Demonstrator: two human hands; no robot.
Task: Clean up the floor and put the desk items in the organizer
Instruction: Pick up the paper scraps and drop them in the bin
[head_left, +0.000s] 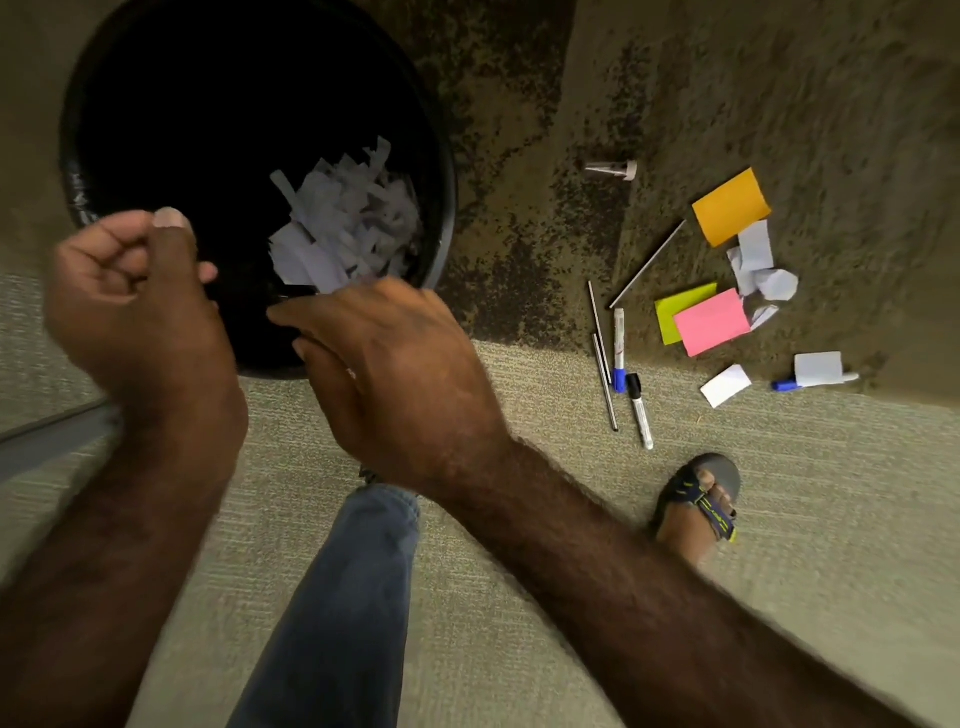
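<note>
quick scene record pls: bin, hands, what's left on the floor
bin: black bin, paper scraps inside
left hand: curled at the bin's near rim; grip unclear
right hand: fingers at the near rim, contact unclear
floor: markers, thin rods, orange pad, pink pad, crumpled paper

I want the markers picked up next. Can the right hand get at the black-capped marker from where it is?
Probably yes. The right hand is over the bin rim, and the black-capped marker lies uncovered on the carpet to its right, with nothing between them. It would need a reach down.
</note>
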